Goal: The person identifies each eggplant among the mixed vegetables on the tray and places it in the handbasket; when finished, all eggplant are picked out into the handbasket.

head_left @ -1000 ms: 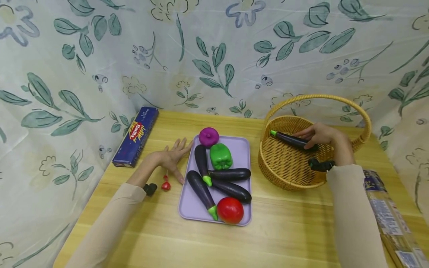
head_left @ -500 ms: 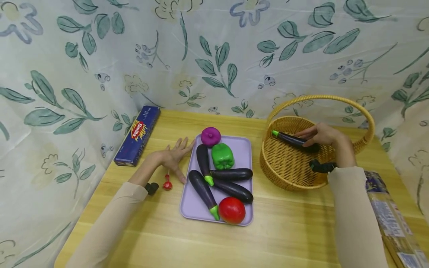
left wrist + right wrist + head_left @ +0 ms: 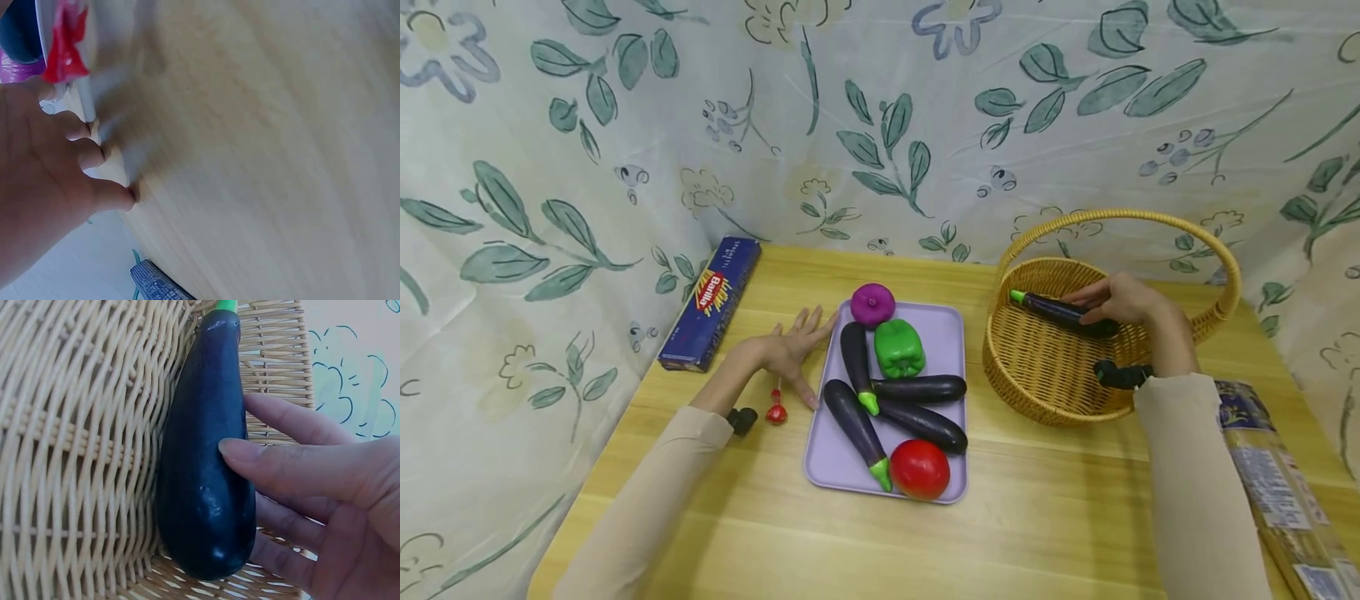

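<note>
Inside the wicker basket (image 3: 1037, 375), my right hand (image 3: 1123, 300) holds an eggplant (image 3: 206, 450), thumb on its near side and fingers behind it. The eggplant's green stem end points left in the head view. My left hand (image 3: 786, 354) is spread beside the lilac tray (image 3: 940, 329), its thumb and a finger at the tray's left edge. On the tray are several eggplants (image 3: 853, 429), a green bell pepper (image 3: 899, 348), a purple onion (image 3: 872, 305) and a red tomato (image 3: 920, 469). A red-wrapped lollipop (image 3: 65, 47) lies near my left wrist.
A blue Barilla spaghetti box (image 3: 710, 304) lies at the back left of the wooden table (image 3: 850, 550). On the right lies a clear pasta packet (image 3: 1270, 483), partly behind my right sleeve. The basket's tall handle (image 3: 1120, 215) arches over its opening. A floral cloth (image 3: 820, 167) hangs behind.
The head view has shifted slightly. Both hands, the eggplant in the basket and the things on the tray keep their places.
</note>
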### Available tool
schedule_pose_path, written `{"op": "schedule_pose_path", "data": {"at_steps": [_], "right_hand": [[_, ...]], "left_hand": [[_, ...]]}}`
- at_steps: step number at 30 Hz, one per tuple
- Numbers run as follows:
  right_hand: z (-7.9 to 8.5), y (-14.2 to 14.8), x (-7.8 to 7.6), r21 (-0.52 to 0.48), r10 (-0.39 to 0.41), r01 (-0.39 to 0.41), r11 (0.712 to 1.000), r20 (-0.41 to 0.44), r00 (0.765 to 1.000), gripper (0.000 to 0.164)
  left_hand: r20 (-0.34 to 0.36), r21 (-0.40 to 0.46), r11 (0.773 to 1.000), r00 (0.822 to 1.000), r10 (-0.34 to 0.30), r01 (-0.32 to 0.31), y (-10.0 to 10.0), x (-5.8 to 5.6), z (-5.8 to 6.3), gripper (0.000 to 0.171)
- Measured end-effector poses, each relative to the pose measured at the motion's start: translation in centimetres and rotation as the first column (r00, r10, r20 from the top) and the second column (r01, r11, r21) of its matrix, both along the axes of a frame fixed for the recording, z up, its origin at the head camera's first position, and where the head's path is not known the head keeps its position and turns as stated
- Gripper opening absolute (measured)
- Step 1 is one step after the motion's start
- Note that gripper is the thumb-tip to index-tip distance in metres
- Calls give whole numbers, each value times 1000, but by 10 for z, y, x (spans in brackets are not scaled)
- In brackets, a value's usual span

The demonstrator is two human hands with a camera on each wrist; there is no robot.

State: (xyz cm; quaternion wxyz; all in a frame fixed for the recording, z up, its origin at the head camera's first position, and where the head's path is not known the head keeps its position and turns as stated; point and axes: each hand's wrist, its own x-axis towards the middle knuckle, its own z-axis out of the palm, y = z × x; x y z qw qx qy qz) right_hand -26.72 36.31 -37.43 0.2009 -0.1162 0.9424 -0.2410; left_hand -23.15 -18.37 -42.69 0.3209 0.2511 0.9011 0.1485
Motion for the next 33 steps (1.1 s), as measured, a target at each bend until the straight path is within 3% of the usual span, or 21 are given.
{"op": "schedule_pose_path", "data": {"at_steps": [4, 8, 15, 21, 26, 33], "right_hand": [[4, -4, 0, 9, 44, -44, 999, -35, 998, 43], [20, -16, 10, 4, 39, -39, 999, -65, 997, 44], [66, -53, 55, 61, 141, -140, 988, -3, 990, 59], [85, -86, 90, -18, 222, -222, 975, -33, 975, 53], [81, -109, 110, -109, 288, -310, 945, -178, 941, 51], [51, -146, 125, -212, 317, -387, 897, -301, 899, 60]], "left_hand": [[-2, 0, 1000, 1000, -2, 2, 0, 0, 0, 154], [-3, -1, 1000, 1000, -2, 2, -1, 1, -1, 154], [6, 0, 1000, 1000, -3, 3, -1, 0, -3, 153], [-2, 0, 1000, 1000, -1, 1, -1, -1, -3, 154], [-11, -3, 1000, 1000, -9, 9, 0, -2, -3, 154], [-19, -1, 1000, 1000, -10, 10, 0, -1, -2, 154]]}}
